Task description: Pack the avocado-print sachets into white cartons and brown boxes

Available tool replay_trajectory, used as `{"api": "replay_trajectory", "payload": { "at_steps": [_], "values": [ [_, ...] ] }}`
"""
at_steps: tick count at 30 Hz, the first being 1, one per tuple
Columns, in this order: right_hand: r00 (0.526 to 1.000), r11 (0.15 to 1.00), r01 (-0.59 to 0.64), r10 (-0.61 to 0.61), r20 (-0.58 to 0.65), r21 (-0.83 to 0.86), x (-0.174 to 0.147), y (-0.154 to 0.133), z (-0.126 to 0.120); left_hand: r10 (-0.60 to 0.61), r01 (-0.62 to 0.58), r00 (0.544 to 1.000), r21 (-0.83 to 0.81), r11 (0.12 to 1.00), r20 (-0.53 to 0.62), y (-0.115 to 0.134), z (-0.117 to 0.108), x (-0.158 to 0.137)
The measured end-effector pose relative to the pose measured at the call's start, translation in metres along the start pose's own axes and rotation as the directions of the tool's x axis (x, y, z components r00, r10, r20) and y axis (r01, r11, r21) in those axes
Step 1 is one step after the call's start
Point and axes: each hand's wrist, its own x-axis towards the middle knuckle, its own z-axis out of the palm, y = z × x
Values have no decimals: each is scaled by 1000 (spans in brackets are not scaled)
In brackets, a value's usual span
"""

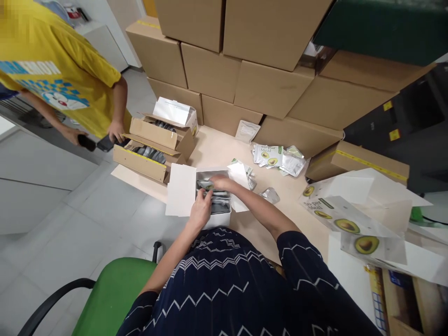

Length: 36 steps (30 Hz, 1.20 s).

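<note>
An open white carton [220, 220] stands at the table edge before me, its flaps spread out. Silvery flat pouches [220, 198] stand on edge in a row inside it. My left hand [201, 209] is over the near left side, thumb and fingers closed at the top of a pouch [207, 185] with a greenish print. From the right, my right hand [221, 183] reaches in at the far end, fingers curled down at the same pouch; its fingertips are partly hidden.
Printed pouches [268, 156] lie loose beyond the carton, a silver one [270, 195] nearer. Brown cartons [149, 161] of pouches stand left; stacked boxes [210, 70] wall the back. Flattened avocado-print cartons [345, 219] lie right. A person in yellow [66, 60] stands left, beyond a green chair [115, 294].
</note>
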Motion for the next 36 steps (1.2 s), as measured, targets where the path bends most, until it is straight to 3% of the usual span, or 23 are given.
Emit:
{"api": "replay_trajectory", "payload": {
  "at_steps": [6,10,16,21,23,25,27,29,31,34,36],
  "values": [
    [999,998,-46,47,9,-37,2,3,-1,73,-73,997,38,997,15,2,1,1],
    [998,998,-51,53,41,-44,-4,-3,-8,37,-37,999,44,998,17,2,1,1],
    [997,995,60,-63,-34,-76,-31,-11,-17,34,-33,998,18,999,-61,2,3,4],
    [998,995,67,-68,-10,-78,-57,-12,-11,61,-59,998,88,994,-25,3,2,10],
    [990,990,137,-137,-26,19,-71,-7,-16,71,-71,997,121,990,4,3,2,12],
    [972,945,231,-218,-83,231,-87,4,-28,82,-83,996,144,986,19,2,2,13],
    [958,817,286,-225,-179,500,-103,25,-45,84,-86,996,157,984,16,1,3,14],
    [948,652,282,-75,-310,704,-112,55,-63,83,-83,996,162,983,7,1,3,14],
    [872,544,278,203,-445,792,-109,92,-78,85,-85,996,164,983,6,1,3,14],
    [626,538,188,579,-522,822,-85,150,-92,91,-92,996,173,981,15,2,1,13],
    [519,558,51,693,-499,828,-62,184,-97,93,-94,996,175,980,16,2,-1,13]
  ]
}}
